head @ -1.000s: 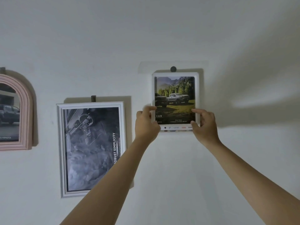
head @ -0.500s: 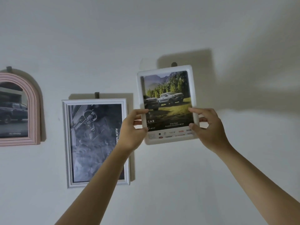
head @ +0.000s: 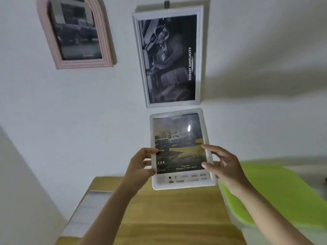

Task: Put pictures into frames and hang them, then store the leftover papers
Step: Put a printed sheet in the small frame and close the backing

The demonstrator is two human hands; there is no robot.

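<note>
I hold a small white frame (head: pixel 178 184) with a truck-in-a-meadow picture in front of me, below the wall pictures and above the wooden table (head: pixel 173 209). My left hand (head: pixel 141 165) grips its left edge and my right hand (head: pixel 223 167) grips its right edge. On the wall hang a white rectangular frame (head: pixel 199 55) with a dark car-interior picture and a pink arched frame (head: pixel 106 41) with a dark truck picture.
A green-lidded container (head: pixel 276 193) stands at the right of the table. A grey-white flat sheet (head: pixel 88 213) lies along the table's left side. A dark hook (head: pixel 166 4) shows above the white frame. White wall fills the left.
The small white frame has come off its wall hook and moved down and toward me in both hands. The view has tilted down, so the table and green container now show.
</note>
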